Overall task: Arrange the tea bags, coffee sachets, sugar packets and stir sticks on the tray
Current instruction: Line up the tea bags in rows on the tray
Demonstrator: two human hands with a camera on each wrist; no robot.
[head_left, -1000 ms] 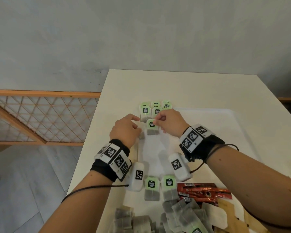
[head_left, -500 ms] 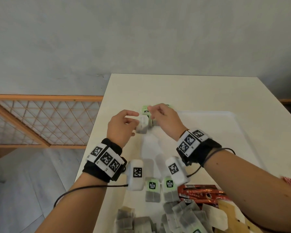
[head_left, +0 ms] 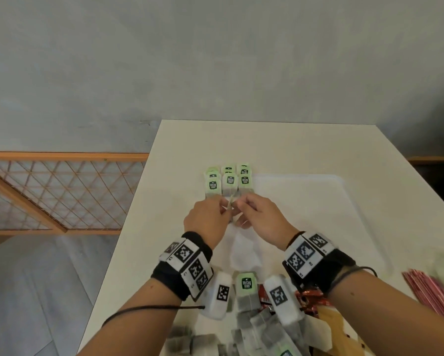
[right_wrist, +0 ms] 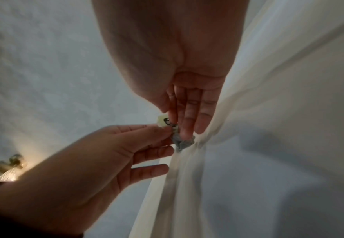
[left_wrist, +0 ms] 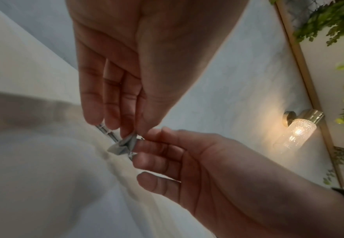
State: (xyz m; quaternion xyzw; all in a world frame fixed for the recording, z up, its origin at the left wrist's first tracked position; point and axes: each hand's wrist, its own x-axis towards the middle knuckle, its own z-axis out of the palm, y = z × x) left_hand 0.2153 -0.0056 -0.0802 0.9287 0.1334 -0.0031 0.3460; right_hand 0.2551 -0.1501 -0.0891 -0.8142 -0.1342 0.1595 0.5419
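Both hands meet over the white tray (head_left: 344, 199), just in front of the rows of green-tagged tea bags (head_left: 228, 182) laid in its far left corner. My left hand (head_left: 224, 206) and right hand (head_left: 237, 205) pinch one crumpled tea bag (head_left: 231, 201) between their fingertips. In the left wrist view the grey tea bag (left_wrist: 124, 145) sits between the left hand (left_wrist: 135, 132) and right hand (left_wrist: 146, 138). The right wrist view shows its green tag (right_wrist: 164, 121) above the bag (right_wrist: 182, 142), between my right hand (right_wrist: 177, 127) and left hand (right_wrist: 163, 130).
One loose tea bag (head_left: 246, 285) lies near my wrists. A pile of tea bags (head_left: 257, 335) lies at the near edge, with red coffee sachets (head_left: 310, 296) and brown packets (head_left: 336, 327) beside it. Pink stir sticks (head_left: 431, 291) lie right of the tray. The table edge (head_left: 128, 217) runs along the left.
Both hands have drawn back from the tea bag rows toward me. They now pinch a tea bag together just in front of the rows.
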